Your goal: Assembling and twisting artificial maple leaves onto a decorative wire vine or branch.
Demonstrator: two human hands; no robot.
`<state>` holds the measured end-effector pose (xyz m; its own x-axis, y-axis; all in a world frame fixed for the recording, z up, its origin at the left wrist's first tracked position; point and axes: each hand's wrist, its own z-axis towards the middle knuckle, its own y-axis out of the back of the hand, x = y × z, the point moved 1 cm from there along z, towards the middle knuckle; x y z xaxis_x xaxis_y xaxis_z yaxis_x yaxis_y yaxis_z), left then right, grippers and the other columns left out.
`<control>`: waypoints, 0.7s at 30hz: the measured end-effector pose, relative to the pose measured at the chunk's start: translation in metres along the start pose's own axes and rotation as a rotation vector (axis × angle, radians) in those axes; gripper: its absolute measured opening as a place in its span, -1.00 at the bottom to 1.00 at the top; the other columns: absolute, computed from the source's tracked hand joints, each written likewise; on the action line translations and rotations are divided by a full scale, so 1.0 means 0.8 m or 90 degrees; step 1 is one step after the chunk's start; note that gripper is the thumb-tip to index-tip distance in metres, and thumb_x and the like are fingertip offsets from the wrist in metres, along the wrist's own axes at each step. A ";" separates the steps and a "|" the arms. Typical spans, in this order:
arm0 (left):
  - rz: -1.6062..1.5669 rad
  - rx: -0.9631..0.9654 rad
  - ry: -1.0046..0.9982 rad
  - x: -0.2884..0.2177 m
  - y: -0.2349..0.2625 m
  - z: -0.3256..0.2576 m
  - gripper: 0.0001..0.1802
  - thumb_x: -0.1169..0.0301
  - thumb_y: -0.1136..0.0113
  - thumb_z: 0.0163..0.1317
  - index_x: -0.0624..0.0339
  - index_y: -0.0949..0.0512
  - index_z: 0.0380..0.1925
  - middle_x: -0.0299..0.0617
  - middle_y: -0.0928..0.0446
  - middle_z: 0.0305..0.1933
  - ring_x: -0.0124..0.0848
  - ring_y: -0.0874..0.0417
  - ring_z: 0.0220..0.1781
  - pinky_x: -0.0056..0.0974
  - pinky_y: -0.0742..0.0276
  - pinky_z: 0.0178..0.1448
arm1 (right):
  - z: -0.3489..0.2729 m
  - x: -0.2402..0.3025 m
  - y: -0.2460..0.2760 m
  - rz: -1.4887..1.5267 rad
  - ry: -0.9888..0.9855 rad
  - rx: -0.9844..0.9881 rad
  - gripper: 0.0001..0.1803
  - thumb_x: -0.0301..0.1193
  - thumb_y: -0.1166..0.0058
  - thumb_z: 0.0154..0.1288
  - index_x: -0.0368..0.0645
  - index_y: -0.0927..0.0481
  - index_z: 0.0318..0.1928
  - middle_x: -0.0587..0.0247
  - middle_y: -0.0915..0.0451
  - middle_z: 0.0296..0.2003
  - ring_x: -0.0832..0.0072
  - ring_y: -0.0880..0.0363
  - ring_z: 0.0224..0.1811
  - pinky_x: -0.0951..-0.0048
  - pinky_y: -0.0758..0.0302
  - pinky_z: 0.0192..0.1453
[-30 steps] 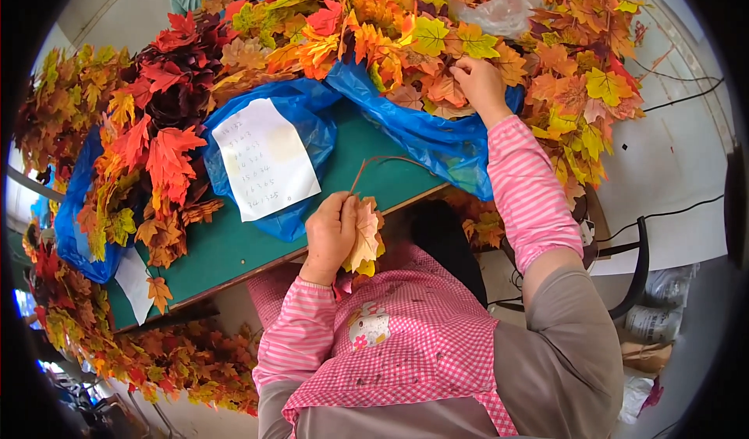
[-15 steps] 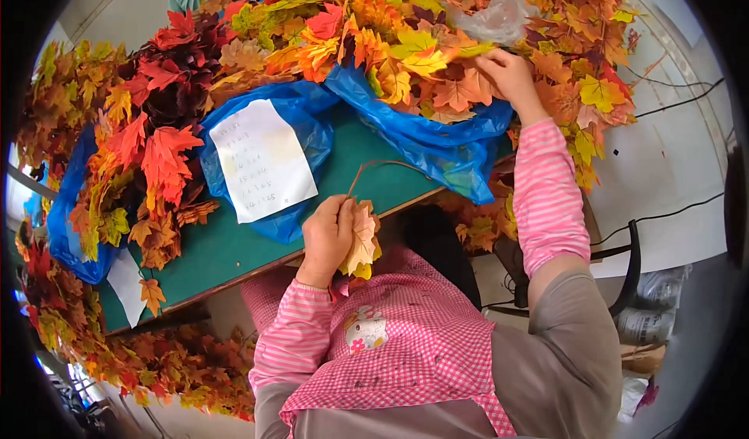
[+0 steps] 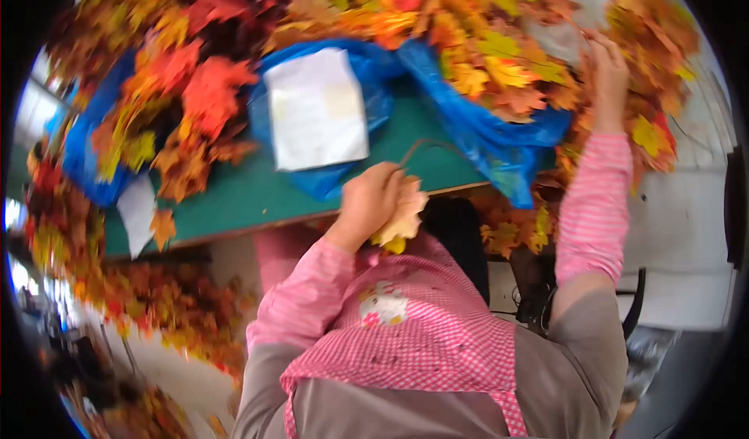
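- Holding a small bunch of pale leaves (image 3: 402,219) in the left hand (image 3: 370,205), just over the near edge of the green worktop (image 3: 257,197); grip clamped on the bunch, fingers curled tight round its base.
- Trailing from the same fist: a thin bent wire stem (image 3: 425,146), arching over the worktop toward the blue bag (image 3: 499,139).
- Reaching up and away with the right hand (image 3: 608,69) into the leaf pile (image 3: 499,57) at the far right; fingers buried among the leaves, so grip cannot be judged as closed or apart.
- Judged to handle as very light and soft: thin fabric-like or plastic blades, likely to crumple or slide apart under a loose hold, unlikely to break.
- Best taken at the stalks, where the blades gather, not by the blade edges; wire stem stiff enough to steer by, yet probably easy to bend.
- Bunch colour: cream to pale orange with one yellow tip below; blades lobed and pointed, maple-shaped, overlapping like a fan.
- Pile colour: mixed orange, yellow, red and some green, heaped on and around the blue bag.
- Lying on the bag beside the pile: a white sheet (image 3: 316,107), flat, well apart from both hands.
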<state>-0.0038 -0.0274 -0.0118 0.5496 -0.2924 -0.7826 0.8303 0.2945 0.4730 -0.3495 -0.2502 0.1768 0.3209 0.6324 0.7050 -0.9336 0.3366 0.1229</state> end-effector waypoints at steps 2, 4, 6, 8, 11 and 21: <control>0.008 -0.018 -0.019 0.000 0.001 -0.001 -0.85 0.41 -0.20 0.28 0.24 -0.65 -0.24 0.05 -0.64 -0.31 0.01 -0.68 -0.29 -0.10 -0.59 -0.22 | -0.034 0.023 -0.039 0.138 -0.125 0.127 -0.85 -0.41 -0.01 0.40 -0.23 -0.59 -0.22 0.24 -0.61 -0.35 0.54 -0.55 -0.48 0.54 -0.56 -0.31; -0.004 -0.019 0.003 -0.001 0.000 -0.002 -0.84 0.35 -0.19 0.26 0.18 -0.64 -0.27 0.00 -0.64 -0.30 0.03 -0.66 -0.27 -0.02 -0.57 -0.23 | -0.080 0.049 -0.070 0.153 -0.179 0.248 -0.88 -0.43 0.02 0.42 -0.20 -0.54 -0.21 0.23 -0.59 -0.42 0.55 -0.42 -0.69 0.52 -0.52 -0.49; -0.004 -0.024 -0.004 -0.002 0.000 -0.002 -0.84 0.34 -0.18 0.26 0.17 -0.64 -0.27 -0.01 -0.64 -0.30 0.03 -0.66 -0.28 -0.01 -0.57 -0.23 | -0.137 0.072 -0.103 0.296 -0.243 0.435 -0.92 -0.45 0.02 0.44 -0.19 -0.49 -0.18 0.22 -0.56 -0.49 0.55 -0.29 -0.87 0.45 -0.48 -0.66; 0.000 -0.027 -0.006 -0.003 0.000 -0.003 -0.84 0.34 -0.16 0.27 0.16 -0.63 -0.28 -0.01 -0.64 -0.31 0.03 -0.66 -0.28 0.00 -0.56 -0.23 | -0.189 0.089 -0.127 0.162 -0.323 0.530 -0.92 -0.47 0.00 0.45 -0.17 -0.49 -0.12 0.30 -0.55 -0.37 0.64 -0.57 -0.36 0.52 -0.54 -0.30; 0.051 -0.002 0.003 -0.003 -0.002 -0.004 -0.85 0.34 -0.14 0.27 0.16 -0.59 -0.29 -0.02 -0.64 -0.32 0.03 -0.65 -0.29 0.04 -0.54 -0.23 | -0.258 0.101 -0.165 0.050 -0.095 0.627 -0.85 -0.53 -0.04 0.37 -0.25 -0.50 -0.08 0.15 -0.60 -0.29 0.41 -0.59 -0.25 0.44 -0.50 -0.10; 0.026 -0.016 0.028 0.001 -0.002 -0.006 -0.85 0.41 -0.12 0.27 0.20 -0.55 -0.20 0.04 -0.61 -0.26 0.06 -0.64 -0.22 0.01 -0.54 -0.18 | -0.336 0.072 -0.178 0.041 -0.095 0.491 -0.86 -0.57 -0.07 0.30 -0.28 -0.59 -0.14 0.08 -0.62 -0.26 0.23 -0.60 -0.19 0.35 -0.52 -0.07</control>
<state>-0.0048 -0.0240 -0.0149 0.5782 -0.2396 -0.7799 0.8042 0.3284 0.4954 -0.1551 -0.0742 0.0119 0.2879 0.5158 0.8069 -0.8143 -0.3116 0.4897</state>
